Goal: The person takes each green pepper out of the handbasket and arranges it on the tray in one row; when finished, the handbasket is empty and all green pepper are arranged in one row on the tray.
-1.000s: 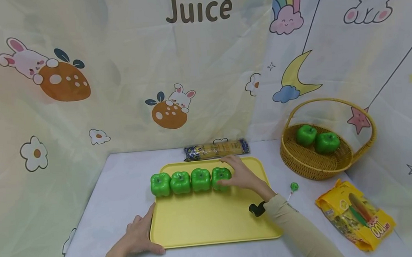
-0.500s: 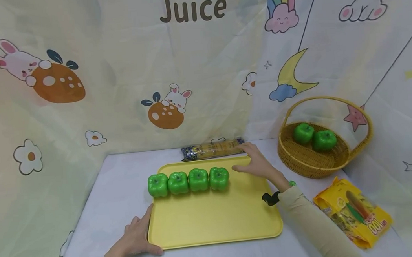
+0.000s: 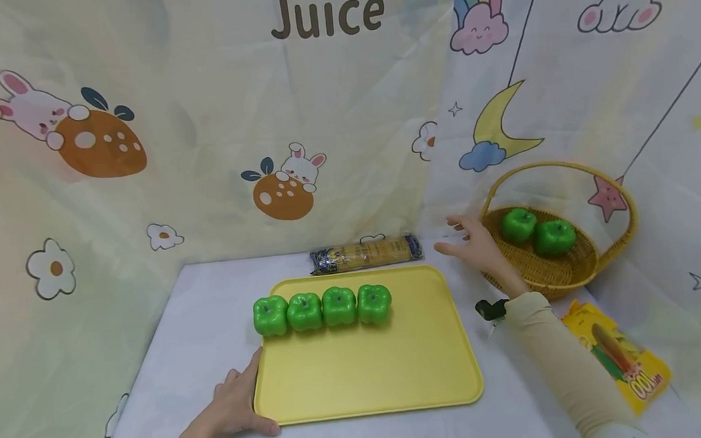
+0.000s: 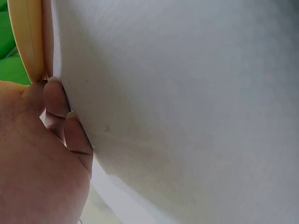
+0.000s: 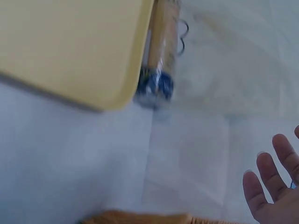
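A yellow tray (image 3: 372, 372) lies on the white table. Along its back left part stand several green bell peppers (image 3: 339, 305) in a row, the leftmost overlapping the rim. My left hand (image 3: 234, 401) holds the tray's front left corner, index finger along the left edge and thumb at the front edge; in the left wrist view other fingers (image 4: 77, 133) are bent beside the rim. My right hand (image 3: 477, 246) is in the air with spread fingers and nothing in it. It is beside the wicker basket (image 3: 544, 281), which contains two green bell peppers (image 3: 554, 238).
Behind the tray lies a long pack of noodles (image 3: 367, 253) in clear wrapping. A yellow snack bag (image 3: 621, 356) lies at the right, partly behind the right sleeve (image 3: 564, 360). A printed cloth (image 3: 214, 153) hangs behind the table.
My right hand has let go of the rightmost bell pepper in the row and moved right and back, to the basket's left side. My left hand has stayed at the tray corner.
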The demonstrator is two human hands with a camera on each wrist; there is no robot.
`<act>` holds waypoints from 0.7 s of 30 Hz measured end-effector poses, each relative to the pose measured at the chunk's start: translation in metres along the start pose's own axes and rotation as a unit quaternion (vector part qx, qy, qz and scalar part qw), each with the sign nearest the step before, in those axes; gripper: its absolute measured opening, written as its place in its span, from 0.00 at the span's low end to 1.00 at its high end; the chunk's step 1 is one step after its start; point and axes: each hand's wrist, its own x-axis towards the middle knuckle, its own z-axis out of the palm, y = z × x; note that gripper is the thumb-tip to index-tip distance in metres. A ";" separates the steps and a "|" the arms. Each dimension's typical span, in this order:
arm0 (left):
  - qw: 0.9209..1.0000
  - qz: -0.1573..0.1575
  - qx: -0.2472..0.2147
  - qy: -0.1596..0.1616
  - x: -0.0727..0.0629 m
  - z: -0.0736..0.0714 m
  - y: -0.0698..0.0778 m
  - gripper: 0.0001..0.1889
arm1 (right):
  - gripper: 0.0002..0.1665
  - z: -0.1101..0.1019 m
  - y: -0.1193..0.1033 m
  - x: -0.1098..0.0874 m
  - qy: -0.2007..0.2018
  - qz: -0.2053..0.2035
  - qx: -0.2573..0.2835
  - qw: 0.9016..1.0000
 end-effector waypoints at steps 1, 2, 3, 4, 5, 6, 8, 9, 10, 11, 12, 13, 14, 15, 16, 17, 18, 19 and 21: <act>1.000 -0.002 -0.001 -0.001 0.000 0.000 0.000 0.83 | 0.50 -0.005 0.003 0.001 0.005 0.007 0.004 1.000; 1.000 -0.004 -0.001 -0.001 0.000 0.000 0.000 0.83 | 0.50 -0.010 0.007 0.002 0.012 0.011 0.002 1.000; 1.000 -0.005 -0.001 -0.001 0.000 0.000 -0.001 0.83 | 0.51 -0.016 0.011 0.003 0.016 0.014 -0.001 1.000; 1.000 -0.006 -0.001 -0.001 0.000 0.000 -0.001 0.83 | 0.51 -0.022 0.015 0.005 0.019 0.019 0.000 1.000; 1.000 -0.006 -0.002 -0.001 0.000 0.000 -0.001 0.83 | 0.52 -0.027 0.019 0.006 0.022 0.025 -0.004 0.999; 1.000 -0.006 -0.001 -0.001 0.000 0.000 -0.002 0.83 | 0.52 -0.033 0.023 0.007 0.024 0.030 -0.007 0.999; 1.000 -0.005 0.002 0.001 0.001 0.000 -0.002 0.83 | 0.53 -0.043 0.031 0.009 0.028 0.036 -0.018 0.999; 1.000 -0.004 0.004 0.002 0.001 -0.001 -0.003 0.83 | 0.54 -0.048 0.035 0.010 0.029 0.039 -0.019 0.999; 1.000 -0.003 0.006 0.003 0.002 -0.001 -0.003 0.84 | 0.54 -0.053 0.039 0.011 0.031 0.044 -0.019 0.998; 1.000 -0.001 0.007 0.004 0.002 -0.001 -0.003 0.84 | 0.55 -0.057 0.042 0.012 0.032 0.049 -0.024 0.998; 1.000 0.000 0.008 0.005 0.003 -0.001 -0.004 0.84 | 0.55 -0.061 0.046 0.013 0.035 0.055 -0.023 0.998; 1.000 0.002 0.009 0.005 0.003 0.000 -0.004 0.84 | 0.56 -0.064 0.050 0.014 0.038 0.059 -0.021 0.997; 1.000 0.005 0.008 0.005 0.003 0.000 -0.004 0.84 | 0.56 -0.068 0.054 0.015 0.041 0.063 -0.021 0.997; 1.000 0.007 0.007 0.005 0.003 0.000 -0.004 0.84 | 0.57 -0.071 0.058 0.016 0.042 0.070 -0.023 0.996; 1.000 0.011 0.005 0.006 0.003 0.000 -0.004 0.84 | 0.57 -0.074 0.062 0.017 0.043 0.077 -0.027 0.996; 1.000 0.014 0.003 0.006 0.003 0.000 -0.004 0.84 | 0.58 -0.077 0.066 0.018 0.045 0.083 -0.031 0.995; 1.000 0.016 0.000 0.006 0.003 0.000 -0.004 0.84 | 0.58 -0.080 0.069 0.019 0.046 0.088 -0.034 0.994; 1.000 0.019 -0.001 0.006 0.002 0.000 -0.004 0.84 | 0.58 -0.083 0.073 0.020 0.048 0.093 -0.037 0.994; 1.000 0.022 -0.004 0.007 0.002 0.000 -0.004 0.84 | 0.59 -0.088 0.081 0.021 0.050 0.100 -0.049 0.993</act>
